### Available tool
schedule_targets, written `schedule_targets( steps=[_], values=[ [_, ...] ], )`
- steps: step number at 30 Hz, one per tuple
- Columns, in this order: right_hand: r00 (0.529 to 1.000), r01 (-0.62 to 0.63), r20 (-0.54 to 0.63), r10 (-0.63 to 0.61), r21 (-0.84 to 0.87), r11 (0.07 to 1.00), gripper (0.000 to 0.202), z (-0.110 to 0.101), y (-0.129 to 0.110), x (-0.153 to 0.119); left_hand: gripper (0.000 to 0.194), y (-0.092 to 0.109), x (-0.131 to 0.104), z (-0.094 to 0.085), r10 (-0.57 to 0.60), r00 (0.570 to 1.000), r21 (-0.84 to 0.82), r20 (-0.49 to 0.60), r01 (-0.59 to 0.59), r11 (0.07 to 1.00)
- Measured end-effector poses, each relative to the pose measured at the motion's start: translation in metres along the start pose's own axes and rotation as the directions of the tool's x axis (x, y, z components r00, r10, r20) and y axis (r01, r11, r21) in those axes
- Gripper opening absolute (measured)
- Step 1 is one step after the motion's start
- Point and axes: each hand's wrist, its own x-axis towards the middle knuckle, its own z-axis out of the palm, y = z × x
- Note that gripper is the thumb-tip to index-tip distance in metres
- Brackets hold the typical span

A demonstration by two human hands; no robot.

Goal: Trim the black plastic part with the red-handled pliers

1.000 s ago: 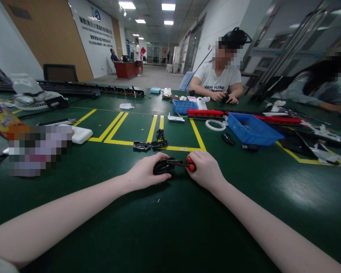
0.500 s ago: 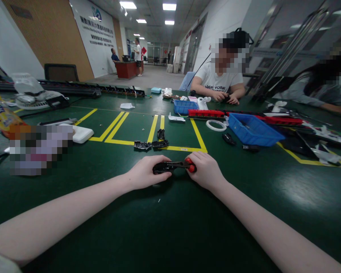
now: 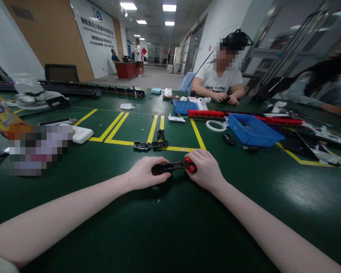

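Red-handled pliers [image 3: 190, 165] are gripped in my right hand [image 3: 205, 168], their dark jaws pointing left. My left hand [image 3: 143, 172] is closed around a small black plastic part [image 3: 160, 169], thumb below and fingers above. The jaws reach the right end of that part; what exactly they bite on is too small to tell. Just beyond my hands lie more black plastic pieces: one at the left [image 3: 142, 145], one beside it [image 3: 160, 144] and one standing behind [image 3: 160, 134].
Yellow tape [image 3: 122, 142] marks the green table [image 3: 170, 235]. At the right are a blue bin [image 3: 254, 131], a white tape roll [image 3: 216, 125] and black parts [image 3: 229, 139]. A white box [image 3: 82, 134] lies left. A person [image 3: 220, 81] sits across, handling a dark part.
Almost nothing differs. My hands keep the same hold on the pliers and black part, with only a very slight shift.
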Motion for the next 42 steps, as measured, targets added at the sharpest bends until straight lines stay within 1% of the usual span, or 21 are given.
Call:
schedule_targets(
  steps=[5, 11, 16, 22, 26, 30, 37, 42],
  values=[
    [1.000, 0.010, 0.029, -0.009, -0.029, 1.000, 0.011, 0.0016, 0.0014, 0.0005, 0.036, 0.0006, -0.0010, -0.0007, -0.007, 1.000, -0.008, -0.021, 0.007, 1.000],
    [0.999, 0.028, 0.028, -0.027, -0.003, 1.000, 0.012, 0.0015, 0.0017, -0.0009, 0.038, -0.0069, 0.0022, 0.0012, 0.021, 0.999, -0.025, -0.045, -0.022, 0.999],
    [0.999, 0.022, 0.025, -0.022, 0.012, 1.000, 0.014, 0.0008, 0.0006, -0.0012, 0.039, -0.0073, 0.0014, 0.0016, 0.027, 0.997, -0.011, -0.075, -0.028, 1.000],
    [1.000, 0.020, 0.003, -0.020, -0.002, 1.000, 0.011, -0.0004, -0.0006, -0.0011, 0.037, -0.0050, 0.0008, 0.0016, -0.013, 0.999, 0.016, -0.044, 0.014, 1.000],
    [1.000, 0.016, -0.006, -0.016, -0.004, 1.000, 0.014, -0.0003, -0.0001, -0.0008, 0.036, -0.0037, 0.0003, 0.0022, -0.031, 0.999, 0.055, -0.014, 0.032, 0.998],
    [1.000, 0.008, -0.023, -0.008, 0.011, 1.000, 0.013, 0.0008, 0.0016, -0.0010, 0.036, -0.0040, 0.0001, 0.0028, -0.005, 1.000, 0.048, -0.026, 0.006, 0.999],
    [0.999, 0.049, -0.010, -0.049, 0.045, 0.998, 0.013, 0.0025, 0.0023, -0.0014, 0.033, -0.0058, 0.0002, 0.0036, 0.035, 0.997, 0.030, -0.064, -0.033, 0.999],
    [0.999, 0.052, -0.005, -0.052, 0.029, 0.998, 0.011, 0.0037, 0.0024, -0.0013, 0.036, -0.0004, -0.0019, 0.0008, 0.032, 0.997, 0.023, -0.069, -0.031, 0.999]
  ],
)
